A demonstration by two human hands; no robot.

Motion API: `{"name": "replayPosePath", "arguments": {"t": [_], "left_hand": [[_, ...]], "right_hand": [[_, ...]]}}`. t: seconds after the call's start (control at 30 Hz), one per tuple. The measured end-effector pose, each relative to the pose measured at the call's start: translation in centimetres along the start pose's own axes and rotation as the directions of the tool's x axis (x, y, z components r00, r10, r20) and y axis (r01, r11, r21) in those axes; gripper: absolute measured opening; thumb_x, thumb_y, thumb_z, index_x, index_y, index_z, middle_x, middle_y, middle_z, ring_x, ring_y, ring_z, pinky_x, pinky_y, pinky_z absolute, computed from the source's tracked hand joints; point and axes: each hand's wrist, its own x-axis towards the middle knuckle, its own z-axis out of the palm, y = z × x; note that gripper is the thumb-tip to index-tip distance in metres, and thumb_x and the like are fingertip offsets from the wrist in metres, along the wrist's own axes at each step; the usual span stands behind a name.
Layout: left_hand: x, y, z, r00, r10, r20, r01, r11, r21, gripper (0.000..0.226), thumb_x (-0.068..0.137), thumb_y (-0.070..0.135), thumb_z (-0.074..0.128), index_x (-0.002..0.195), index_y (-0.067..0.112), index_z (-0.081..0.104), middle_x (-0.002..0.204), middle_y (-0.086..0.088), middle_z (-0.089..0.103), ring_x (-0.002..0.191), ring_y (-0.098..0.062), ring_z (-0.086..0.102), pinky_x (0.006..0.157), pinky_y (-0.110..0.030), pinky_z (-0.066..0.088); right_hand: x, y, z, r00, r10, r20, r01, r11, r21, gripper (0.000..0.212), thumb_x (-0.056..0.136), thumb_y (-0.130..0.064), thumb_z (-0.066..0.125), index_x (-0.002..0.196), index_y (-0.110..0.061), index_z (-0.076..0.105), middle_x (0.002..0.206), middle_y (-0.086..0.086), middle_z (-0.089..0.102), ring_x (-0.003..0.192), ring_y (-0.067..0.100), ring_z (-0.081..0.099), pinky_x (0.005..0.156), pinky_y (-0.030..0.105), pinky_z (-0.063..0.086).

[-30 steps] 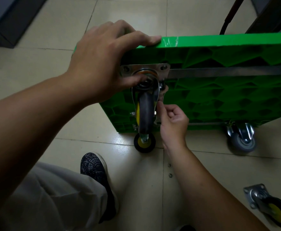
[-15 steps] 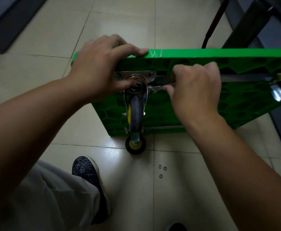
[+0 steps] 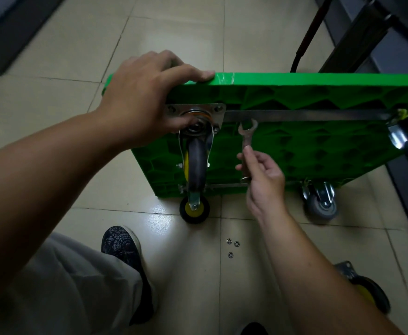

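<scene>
- Black-and-yellow swivel caster with steel top plate: seated at upper-left corner of green ribbed plastic trolley deck, deck tipped on edge on tiled floor.
- Left hand: grip clamped on deck, fingers hooked over top edge, thumb pressing caster's swivel head against it.
- Right hand: grip pinching shank of small steel open-ended spanner; open jaw up, just right of plate, near flat steel strip, not on any fastener.
- Step, by my read: bolting plate down, spanner between bites. Bolt heads visible at plate's right-hand corners; tightness not readable.
- Next: bring jaw left onto lower right plate bolt, seat square on flats before turning. Short swing only, arc crowded by fork and strip. Keep thumb pressure to hold plate flat.
- Three small steel ring washers loose on floor beside right forearm, likely wanted for remaining fastenings.
- Spare matching caster lying on floor lower right, partly hidden by right arm.
</scene>
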Motion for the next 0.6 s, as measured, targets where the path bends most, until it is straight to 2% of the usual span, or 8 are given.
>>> {"name": "replayPosePath", "arguments": {"t": [0.13,0.3,0.47,0.6], "left_hand": [[0.0,0.1,0.1,1.0,-0.002,-0.006,0.002,1.0,0.012,0.07,0.079,0.053,0.059,0.146,0.037,0.048,0.129,-0.011,0.058,0.111,-0.032,0.054,0.084,-0.037,0.033],[0.0,-0.1,0.2,1.0,0.006,-0.01,-0.006,1.0,0.019,0.069,0.081,0.054,0.058,0.147,0.037,0.047,0.13,-0.01,0.058,0.11,-0.032,0.053,0.083,-0.036,0.031],[0.0,-0.1,0.2,1.0,0.001,-0.017,0.0,1.0,0.025,0.069,0.081,0.054,0.06,0.147,0.037,0.048,0.129,-0.008,0.058,0.11,-0.031,0.053,0.082,-0.035,0.03],[0.0,-0.1,0.3,1.0,-0.001,-0.015,0.001,1.0,0.029,0.069,0.081,0.055,0.059,0.147,0.038,0.047,0.129,-0.008,0.058,0.111,-0.031,0.052,0.083,-0.035,0.029]], "right_hand": [[-0.7,2.4,1.4,1.0,0.02,0.0,-0.02,1.0,-0.019,0.009,0.088,-0.011,0.075,0.092,-0.008,0.067,0.084,0.003,0.075,0.073,0.011,0.067,0.071,0.017,0.054],[-0.4,3.8,2.5,1.0,-0.02,-0.003,0.02,0.999,-0.032,0.013,0.088,-0.008,0.075,0.095,-0.001,0.067,0.084,0.005,0.072,0.079,0.01,0.069,0.078,0.02,0.055],[-0.1,4.8,3.9,0.995,-0.076,-0.062,0.075,0.997,-0.014,0.01,0.089,-0.009,0.075,0.09,-0.005,0.065,0.086,0.009,0.071,0.08,0.01,0.069,0.074,0.018,0.053],[-0.3,5.7,5.1,0.996,-0.026,-0.085,0.028,0.999,0.026,0.012,0.091,-0.011,0.073,0.087,-0.008,0.063,0.082,0.01,0.071,0.076,0.013,0.067,0.072,0.023,0.052]]}}
